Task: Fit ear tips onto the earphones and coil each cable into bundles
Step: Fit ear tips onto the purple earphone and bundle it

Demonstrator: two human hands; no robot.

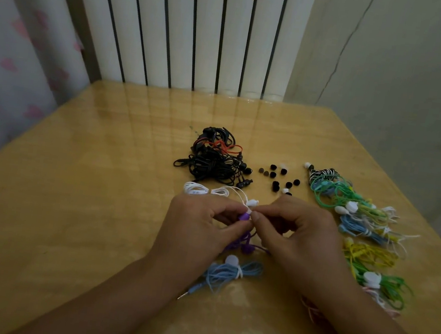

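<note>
Pinched between both hands, above the table (pixel 74 203): one purple earbud (pixel 244 215), left hand (pixel 201 220) curled round its body, right hand (pixel 295 227) with fingertips at its pale tip. Purple cable (pixel 242 244) trails beneath. Nearby: white earphones (pixel 210 190); blue bundle (pixel 230 273); black cable heap (pixel 214 160); loose black ear tips (pixel 279 177); coloured bundles (pixel 360 221) at right.

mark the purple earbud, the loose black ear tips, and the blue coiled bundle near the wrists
purple earbud (pixel 244 216), head view, on its body pinched between the hands.
loose black ear tips (pixel 275 185), head view, on one tip in the scatter.
blue coiled bundle (pixel 227 275), head view, beside its white tie.
</note>
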